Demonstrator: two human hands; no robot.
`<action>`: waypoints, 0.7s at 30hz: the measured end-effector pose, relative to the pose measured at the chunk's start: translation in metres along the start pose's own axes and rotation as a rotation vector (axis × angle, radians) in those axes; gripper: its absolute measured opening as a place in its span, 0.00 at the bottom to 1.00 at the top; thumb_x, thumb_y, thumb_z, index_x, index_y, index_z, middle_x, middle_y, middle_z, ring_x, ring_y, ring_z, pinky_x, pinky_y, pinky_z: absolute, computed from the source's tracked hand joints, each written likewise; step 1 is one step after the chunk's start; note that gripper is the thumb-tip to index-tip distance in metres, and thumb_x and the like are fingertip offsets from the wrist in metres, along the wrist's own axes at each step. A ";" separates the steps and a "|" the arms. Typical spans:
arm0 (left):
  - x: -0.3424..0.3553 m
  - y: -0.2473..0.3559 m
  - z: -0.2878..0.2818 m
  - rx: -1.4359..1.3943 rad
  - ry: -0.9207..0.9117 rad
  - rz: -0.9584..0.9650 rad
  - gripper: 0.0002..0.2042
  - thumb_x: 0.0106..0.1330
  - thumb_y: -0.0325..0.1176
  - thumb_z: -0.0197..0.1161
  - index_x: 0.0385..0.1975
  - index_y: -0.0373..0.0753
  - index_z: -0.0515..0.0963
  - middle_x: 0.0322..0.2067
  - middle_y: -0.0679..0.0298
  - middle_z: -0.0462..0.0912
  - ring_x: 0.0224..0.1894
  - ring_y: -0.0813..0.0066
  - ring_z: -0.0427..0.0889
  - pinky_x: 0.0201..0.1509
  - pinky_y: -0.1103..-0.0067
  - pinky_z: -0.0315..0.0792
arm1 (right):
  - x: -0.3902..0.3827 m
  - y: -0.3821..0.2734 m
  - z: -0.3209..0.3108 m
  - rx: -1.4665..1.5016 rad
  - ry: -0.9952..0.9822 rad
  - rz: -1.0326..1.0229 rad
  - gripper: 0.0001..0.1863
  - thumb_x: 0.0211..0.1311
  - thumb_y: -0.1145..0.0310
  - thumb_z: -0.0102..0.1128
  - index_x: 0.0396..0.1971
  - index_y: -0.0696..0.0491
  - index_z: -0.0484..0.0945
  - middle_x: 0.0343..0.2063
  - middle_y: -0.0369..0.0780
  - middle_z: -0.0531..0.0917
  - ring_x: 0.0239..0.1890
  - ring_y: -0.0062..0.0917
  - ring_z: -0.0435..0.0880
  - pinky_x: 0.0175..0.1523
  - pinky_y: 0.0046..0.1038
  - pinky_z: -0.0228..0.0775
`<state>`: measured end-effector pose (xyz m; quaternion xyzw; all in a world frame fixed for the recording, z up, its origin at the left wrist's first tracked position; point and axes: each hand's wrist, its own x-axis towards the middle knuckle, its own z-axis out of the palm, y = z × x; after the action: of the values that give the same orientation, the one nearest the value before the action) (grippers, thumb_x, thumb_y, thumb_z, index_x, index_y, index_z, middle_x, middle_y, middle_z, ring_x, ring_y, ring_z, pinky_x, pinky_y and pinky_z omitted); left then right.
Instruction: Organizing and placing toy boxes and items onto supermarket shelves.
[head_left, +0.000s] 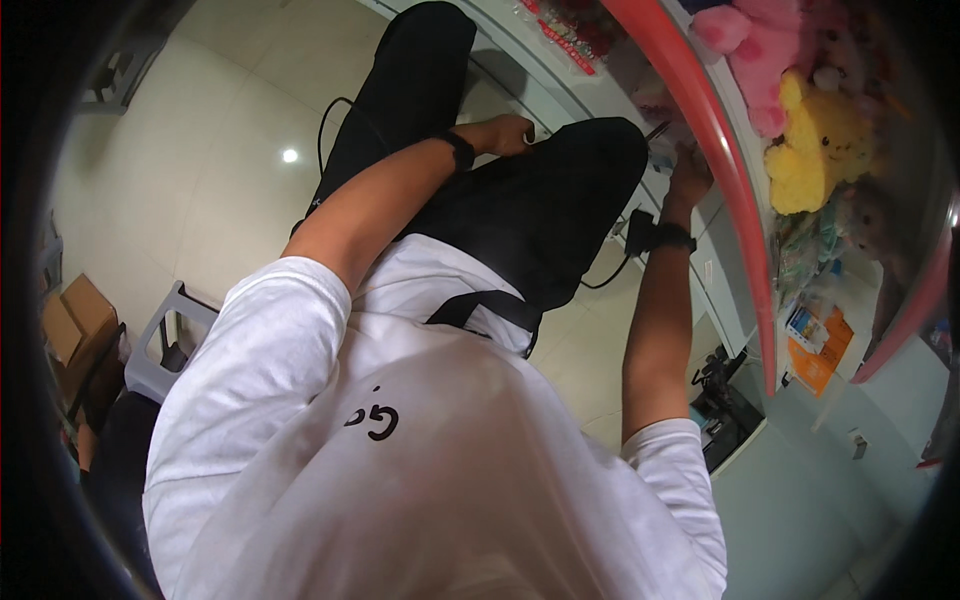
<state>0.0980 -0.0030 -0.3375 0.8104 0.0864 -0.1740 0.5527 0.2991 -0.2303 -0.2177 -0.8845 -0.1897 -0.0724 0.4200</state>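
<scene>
My left hand (508, 135) lies between my thighs, close to the white cabinet edge, with its fingers curled closed. What it holds, if anything, is too small to make out. My right hand (688, 178) is raised beside my right knee, next to a curved red rim (722, 130) of the cabinet. A thin dark object (657, 131) shows near its fingers, but I cannot tell whether the hand holds it. The fingers are blurred and partly hidden. Each wrist wears a black strap, and a black box (640, 232) sits on the right one.
Behind the red rim are a pink plush toy (765, 60), a yellow plush toy (818, 145) and an orange packet (822, 352). Red and silver small items (565, 38) lie at the top. A black cable (322, 135) loops by my left leg. A grey stool (165, 340) and cardboard box (80, 315) stand left.
</scene>
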 end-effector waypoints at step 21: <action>0.031 -0.156 0.033 0.478 -0.366 -0.037 0.27 0.53 0.49 0.60 0.51 0.39 0.72 0.45 0.55 0.76 0.44 0.61 0.76 0.48 0.69 0.70 | -0.127 -0.224 -0.341 -0.254 -0.068 0.049 0.33 0.32 0.65 0.70 0.47 0.56 0.74 0.43 0.40 0.79 0.45 0.28 0.78 0.46 0.29 0.70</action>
<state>0.0686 0.0238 -0.4954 0.8710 -0.0432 -0.3426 0.3495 0.1043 -0.3993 0.1234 -0.9369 -0.1713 -0.0555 0.2997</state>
